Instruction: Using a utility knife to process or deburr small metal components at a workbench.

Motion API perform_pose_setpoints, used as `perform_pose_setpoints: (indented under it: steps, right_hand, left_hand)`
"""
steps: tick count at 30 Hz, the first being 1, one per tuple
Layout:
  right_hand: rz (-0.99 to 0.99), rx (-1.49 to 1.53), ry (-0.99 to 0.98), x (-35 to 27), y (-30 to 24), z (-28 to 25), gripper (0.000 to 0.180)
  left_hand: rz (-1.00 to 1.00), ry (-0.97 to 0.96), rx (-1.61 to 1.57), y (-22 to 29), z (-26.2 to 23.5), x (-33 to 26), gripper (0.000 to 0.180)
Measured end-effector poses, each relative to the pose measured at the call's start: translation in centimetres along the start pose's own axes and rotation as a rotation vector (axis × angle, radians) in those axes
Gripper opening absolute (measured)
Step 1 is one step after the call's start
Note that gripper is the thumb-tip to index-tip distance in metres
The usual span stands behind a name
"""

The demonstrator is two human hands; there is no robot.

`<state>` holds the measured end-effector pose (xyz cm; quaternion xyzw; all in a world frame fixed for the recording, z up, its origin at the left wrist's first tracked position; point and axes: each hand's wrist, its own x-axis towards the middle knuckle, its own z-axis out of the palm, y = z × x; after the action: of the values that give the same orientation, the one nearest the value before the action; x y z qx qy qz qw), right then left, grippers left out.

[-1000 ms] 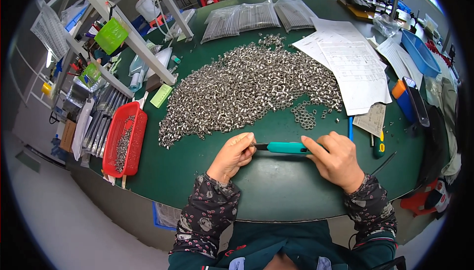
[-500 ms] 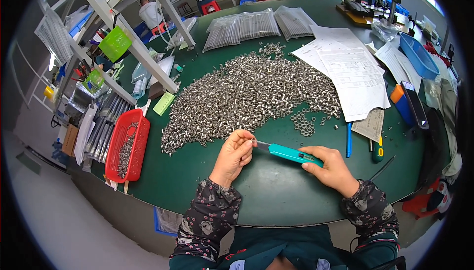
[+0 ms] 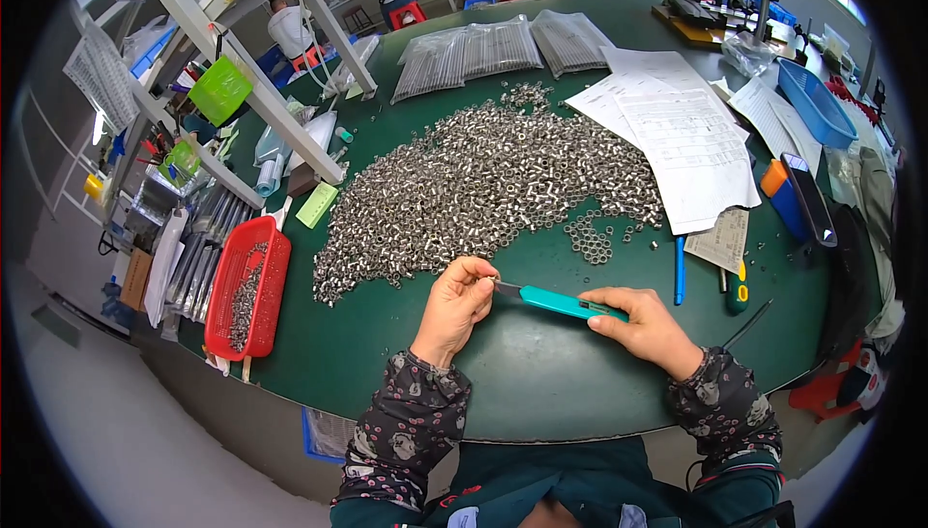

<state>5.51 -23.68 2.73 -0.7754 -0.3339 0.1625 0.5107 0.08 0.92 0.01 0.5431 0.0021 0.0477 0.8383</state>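
Note:
My left hand pinches a small metal ring between thumb and fingertips. A teal utility knife lies in my right hand, its blade pointing left with the tip at the ring. Whether the blade sits inside the ring or against its edge is too small to tell. Just beyond my hands a wide heap of small shiny metal rings spreads over the green table. A flat cluster of thinner rings lies at the heap's right front.
A red basket with some metal pieces stands at the left edge. Bagged rods lie behind the heap. To the right are papers, a blue pen, a yellow-green-handled tool, a phone and a blue tray.
The knife has tilted slightly and shifted a little left at the ring. Both hands stay nearly in place; the whole view has shifted slightly.

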Motion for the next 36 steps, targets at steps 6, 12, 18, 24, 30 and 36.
perform_pose_setpoints:
  steps: [6,12,18,24,30,36]
  right_hand:
    - [-0.195,-0.428,0.211,-0.4,-0.8,0.5,0.031]
    - [-0.402,-0.583,0.510,0.1,-0.7,0.1,0.037]
    - [-0.368,-0.836,0.399,0.1,-0.8,0.1,0.039]
    - [-0.316,-0.764,0.358,-0.1,-0.4,0.4,0.037]
    - [-0.273,-0.526,0.330,-0.1,-0.5,0.5,0.034]
    - [-0.230,-0.404,0.264,-0.2,-0.5,0.5,0.032]
  left_hand:
    - [-0.044,0.032,-0.096,-0.1,0.0,0.1,0.009]
    - [-0.083,0.090,-0.213,0.2,-0.1,0.1,0.009]
    - [-0.107,0.059,-0.275,0.3,-0.5,0.1,0.010]
    - [-0.115,0.083,-0.235,0.4,-0.4,0.1,0.008]
    - [-0.115,0.099,-0.196,0.5,0.1,0.2,0.011]
    - [-0.122,0.079,-0.202,0.2,-0.4,0.1,0.010]
